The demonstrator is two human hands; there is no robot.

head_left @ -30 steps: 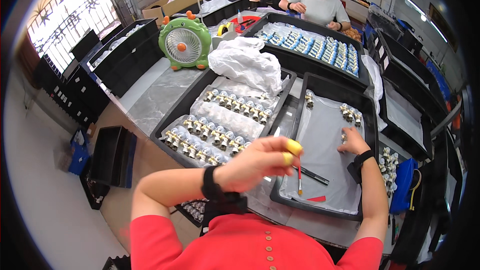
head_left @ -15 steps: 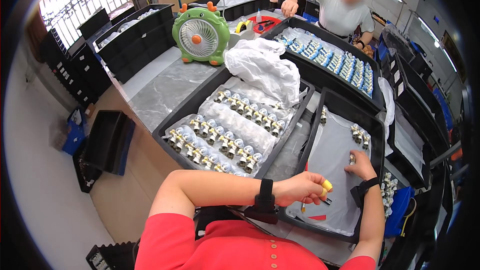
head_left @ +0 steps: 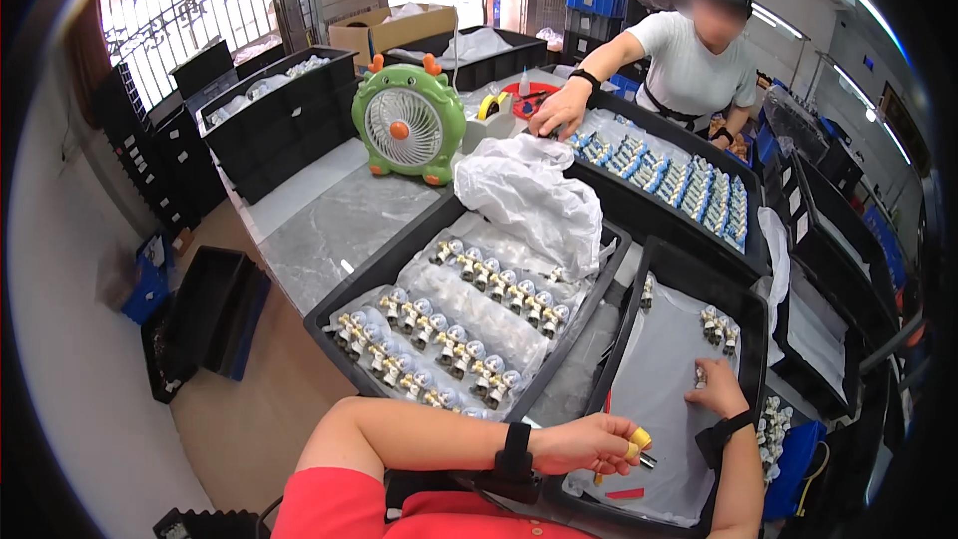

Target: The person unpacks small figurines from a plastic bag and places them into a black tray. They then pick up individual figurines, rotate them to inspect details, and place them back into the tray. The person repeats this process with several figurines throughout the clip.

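My left hand [head_left: 589, 444] wears yellow finger cots and rests at the near edge of a black tray [head_left: 631, 331] lined with white plastic. It grips a thin red-handled tool [head_left: 602, 472], and a small metal tip shows by the fingers. My right hand [head_left: 717, 391] lies on the liner a little farther in, fingers curled on a small metal fitting [head_left: 701, 375]. A few more fittings [head_left: 718, 325] stand at the tray's far right. To the left, another black tray [head_left: 344, 289] holds rows of similar fittings [head_left: 449, 334].
A crumpled white plastic bag [head_left: 529, 195] lies beyond the trays, with a green desk fan [head_left: 409, 125] behind it. A co-worker's hand [head_left: 559, 115] reaches toward a tray of blue-capped fittings [head_left: 679, 180]. Black crates [head_left: 205, 319] sit on the floor at left.
My left hand has dropped with the red-handled tool from above the trays toward the lined tray's near edge. My right hand has stayed on the fitting. The view has shifted.
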